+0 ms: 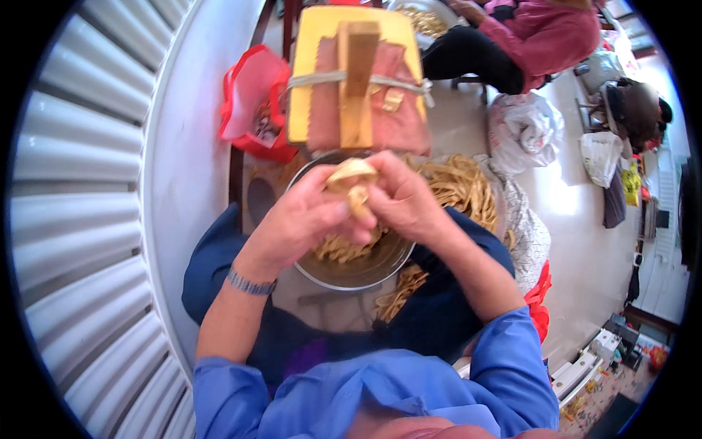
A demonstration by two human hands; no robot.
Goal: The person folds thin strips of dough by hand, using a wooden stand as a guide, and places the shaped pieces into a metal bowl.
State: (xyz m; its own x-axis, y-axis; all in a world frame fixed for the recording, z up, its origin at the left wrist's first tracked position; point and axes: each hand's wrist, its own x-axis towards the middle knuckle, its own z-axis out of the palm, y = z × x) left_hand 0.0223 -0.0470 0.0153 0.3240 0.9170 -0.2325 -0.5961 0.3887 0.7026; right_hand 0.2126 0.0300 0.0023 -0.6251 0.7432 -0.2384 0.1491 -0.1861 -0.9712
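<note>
Between my hands is a pale yellow, curled and folded strip [351, 175], slightly blurred, its material unclear. My left hand [296, 208] pinches it from one side, with a metal-band watch [251, 282] on the wrist. From the other side my right hand [404, 196] grips it, fingers closed. Both are raised over a round metal basin [342, 285], in which similar tan pieces [342, 250] lie. Just beyond stands a yellow board [310, 45]. A reddish cloth [325, 117] and an upright wooden bar [358, 77] are on it, with a white cord [314, 79] tied across.
A heap of long tan strips [461, 186] lies to the right, and more strips [402, 289] hang near my leg. A red bag [238, 95] stands at far left, beside a white ribbed wall [80, 238]. Beyond a white plastic bag [523, 132], a person in pink [545, 36] sits.
</note>
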